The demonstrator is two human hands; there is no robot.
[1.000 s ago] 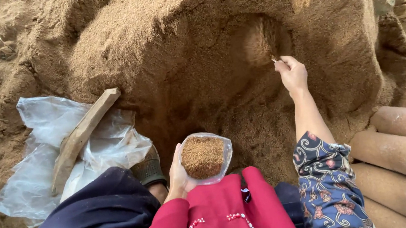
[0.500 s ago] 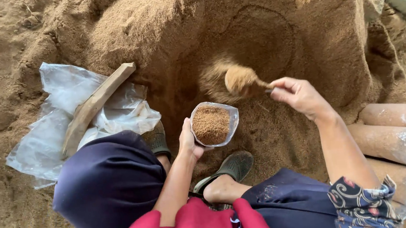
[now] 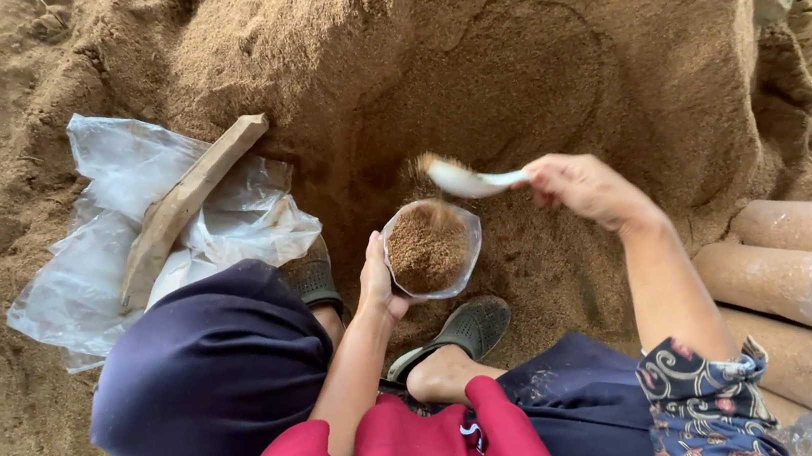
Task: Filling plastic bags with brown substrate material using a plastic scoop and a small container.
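My left hand (image 3: 379,283) grips the rim of a clear plastic bag (image 3: 430,249) that stands open and is nearly full of brown sawdust. My right hand (image 3: 583,187) holds a white scoop (image 3: 466,180) tipped over the bag's mouth, with sawdust spilling from it into the bag. A big sawdust heap (image 3: 469,60) rises right behind the bag. My feet in dark green clogs (image 3: 457,331) rest on the sawdust below the bag.
A pile of empty clear plastic bags (image 3: 127,247) lies at the left with a wooden stick (image 3: 187,201) on top. Several filled, cylinder-shaped sawdust bags (image 3: 802,267) are stacked at the right. Loose sawdust covers the ground all around.
My right hand has drawn back from the heap with a loaded scoop and now tips it over the bag. The bag in my left hand has stayed in place.
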